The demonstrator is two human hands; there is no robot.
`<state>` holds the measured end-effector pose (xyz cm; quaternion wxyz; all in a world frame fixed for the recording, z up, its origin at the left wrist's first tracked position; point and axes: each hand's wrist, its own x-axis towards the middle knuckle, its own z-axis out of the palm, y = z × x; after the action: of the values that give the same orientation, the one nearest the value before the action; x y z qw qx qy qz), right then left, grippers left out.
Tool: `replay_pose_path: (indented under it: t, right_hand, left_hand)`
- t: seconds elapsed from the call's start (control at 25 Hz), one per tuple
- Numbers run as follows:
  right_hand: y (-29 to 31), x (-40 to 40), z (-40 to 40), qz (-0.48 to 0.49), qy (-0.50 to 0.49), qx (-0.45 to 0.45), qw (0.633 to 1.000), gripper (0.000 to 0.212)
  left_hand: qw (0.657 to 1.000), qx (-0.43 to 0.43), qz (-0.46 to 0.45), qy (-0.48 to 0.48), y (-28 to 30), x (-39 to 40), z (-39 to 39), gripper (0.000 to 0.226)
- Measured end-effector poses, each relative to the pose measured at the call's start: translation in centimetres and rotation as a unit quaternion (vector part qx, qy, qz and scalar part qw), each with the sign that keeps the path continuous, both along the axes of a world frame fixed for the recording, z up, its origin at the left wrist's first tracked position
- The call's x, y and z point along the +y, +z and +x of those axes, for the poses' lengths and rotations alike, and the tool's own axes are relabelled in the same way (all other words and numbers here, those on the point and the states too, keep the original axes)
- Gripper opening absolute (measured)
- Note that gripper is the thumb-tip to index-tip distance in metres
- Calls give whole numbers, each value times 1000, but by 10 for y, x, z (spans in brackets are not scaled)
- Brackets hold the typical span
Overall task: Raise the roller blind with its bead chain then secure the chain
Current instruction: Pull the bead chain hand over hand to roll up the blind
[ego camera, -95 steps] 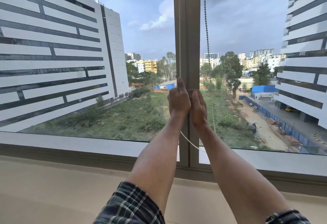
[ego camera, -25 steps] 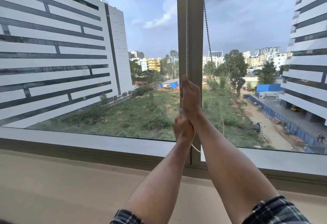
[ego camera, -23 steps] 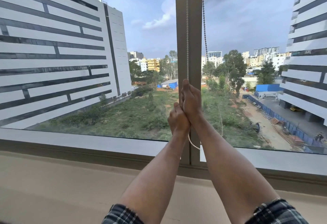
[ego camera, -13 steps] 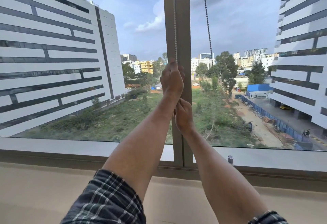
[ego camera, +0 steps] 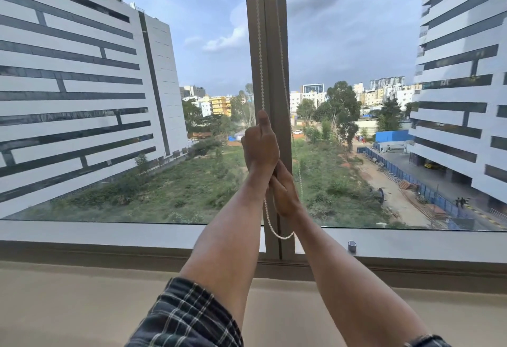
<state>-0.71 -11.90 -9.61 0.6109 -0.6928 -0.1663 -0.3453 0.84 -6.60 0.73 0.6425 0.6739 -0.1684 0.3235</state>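
Both hands grip the bead chain [ego camera: 260, 72] before the window mullion [ego camera: 270, 45], the left hand [ego camera: 260, 143] fisted above the right hand [ego camera: 284, 191]; a loosened grip could probably let the unseen blind slip down. The chain looks white and fine; its slack loop hangs just above the sill [ego camera: 109, 233].

The bead chain [ego camera: 260, 53] is white against a grey-brown window mullion [ego camera: 270, 45]. The sleeve [ego camera: 186, 319] shows a dark navy plaid with pale lines. The sill [ego camera: 82, 302] is beige. The buildings [ego camera: 76, 94] outside carry white and dark grey bands.
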Motion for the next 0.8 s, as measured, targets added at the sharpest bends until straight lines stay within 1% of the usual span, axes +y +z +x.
replay_pose_path:
  t: [0.12,0.24,0.32,0.4,0.52,0.64,0.8]
  right_hand:
    - [35,-13,1,51,-52,-34,997,19]
    - [80,-10,-2,108,-49,-48,992,15]
    - [112,-4,-6,104,-50,-53,992,23]
    - [134,0,-9,84,-42,-61,994,28]
    - [141,2,-8,61,-57,-73,994,21]
    - [139,3,-9,54,-61,-81,993,20]
    - [141,2,-18,56,-51,-78,994,21]
  left_hand:
    - [1000,10,4,5,-12,4,3,73]
    - [1000,8,9,-3,-13,3,-1,73]
    - [1000,10,-3,-7,-13,1,-6,71]
    - [1000,6,-9,-4,-14,0,-11,75]
    - [1000,-2,-3,4,-15,1,-16,76]
    - [1000,-8,5,7,-17,5,-19,75]
    - [1000,8,13,-22,-18,5,-27,71]
